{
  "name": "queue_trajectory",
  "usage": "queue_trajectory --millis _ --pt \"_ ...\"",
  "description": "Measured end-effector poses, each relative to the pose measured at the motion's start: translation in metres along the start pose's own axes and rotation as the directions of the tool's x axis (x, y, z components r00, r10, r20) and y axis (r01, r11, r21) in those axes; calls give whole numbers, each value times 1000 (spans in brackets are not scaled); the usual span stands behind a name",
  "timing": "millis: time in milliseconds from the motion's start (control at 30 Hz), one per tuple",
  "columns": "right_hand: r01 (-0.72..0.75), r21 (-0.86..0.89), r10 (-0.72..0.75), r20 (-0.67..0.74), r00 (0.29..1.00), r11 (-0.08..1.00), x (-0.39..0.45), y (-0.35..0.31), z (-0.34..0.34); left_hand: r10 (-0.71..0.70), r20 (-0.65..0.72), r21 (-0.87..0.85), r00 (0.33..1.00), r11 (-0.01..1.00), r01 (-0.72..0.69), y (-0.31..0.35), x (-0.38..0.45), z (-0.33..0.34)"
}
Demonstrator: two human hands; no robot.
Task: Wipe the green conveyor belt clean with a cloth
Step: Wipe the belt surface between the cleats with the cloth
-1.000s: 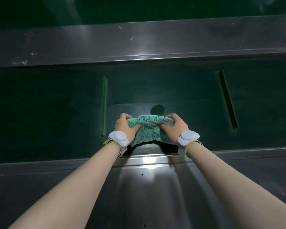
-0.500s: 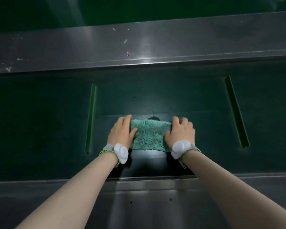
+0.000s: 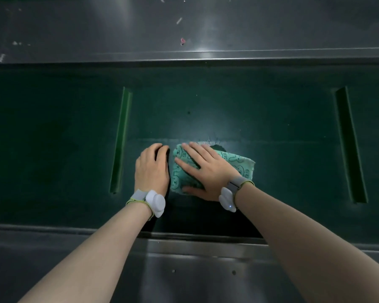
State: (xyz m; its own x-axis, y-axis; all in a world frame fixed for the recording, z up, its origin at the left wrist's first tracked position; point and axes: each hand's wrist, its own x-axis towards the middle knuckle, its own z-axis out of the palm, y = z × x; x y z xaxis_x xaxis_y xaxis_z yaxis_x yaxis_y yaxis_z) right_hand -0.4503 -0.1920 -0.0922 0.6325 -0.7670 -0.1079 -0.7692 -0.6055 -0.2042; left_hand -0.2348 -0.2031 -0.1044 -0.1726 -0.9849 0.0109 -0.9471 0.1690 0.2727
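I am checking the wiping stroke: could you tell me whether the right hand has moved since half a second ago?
Yes. The right hand has slid left across the cloth, toward the left cleat.

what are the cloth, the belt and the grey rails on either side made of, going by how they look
Cloth: soft woven or microfibre fabric, matt mint green with printed cartoon figures; it folds and creases under the right hand.
Belt: probably PVC or rubber, dark green, smooth with a dull sheen, with raised cleats of the same look.
Rails: likely stainless steel, grey, brushed, showing streaky glare.
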Motion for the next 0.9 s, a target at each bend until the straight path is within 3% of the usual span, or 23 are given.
queue_trajectory --millis 167,433,633,767,833,900 --pt "14 -6 -14 -43 999 1000 -3 1 9 -13 -46 -15 999 1000 13 -2 16 8" --pt "-179 57 185 -131 974 982 4 17 19 -51 -83 32 995 998 53 -4 40 25" --pt "-459 -54 445 -174 879 887 9 53 6 -42 -134 68 990 996 51 -7 37 38" --pt "-628 -45 604 -227 764 777 20 65 9 -61 -148 73 987 995 72 -7 37 41" --pt "-667 12 647 -256 719 745 27 57 16 -69 -148 71 987 994 80 -7 37 45" --pt "-616 62 605 -294 740 785 36 42 23 -81 -150 70 985 993 92 -6 37 48"
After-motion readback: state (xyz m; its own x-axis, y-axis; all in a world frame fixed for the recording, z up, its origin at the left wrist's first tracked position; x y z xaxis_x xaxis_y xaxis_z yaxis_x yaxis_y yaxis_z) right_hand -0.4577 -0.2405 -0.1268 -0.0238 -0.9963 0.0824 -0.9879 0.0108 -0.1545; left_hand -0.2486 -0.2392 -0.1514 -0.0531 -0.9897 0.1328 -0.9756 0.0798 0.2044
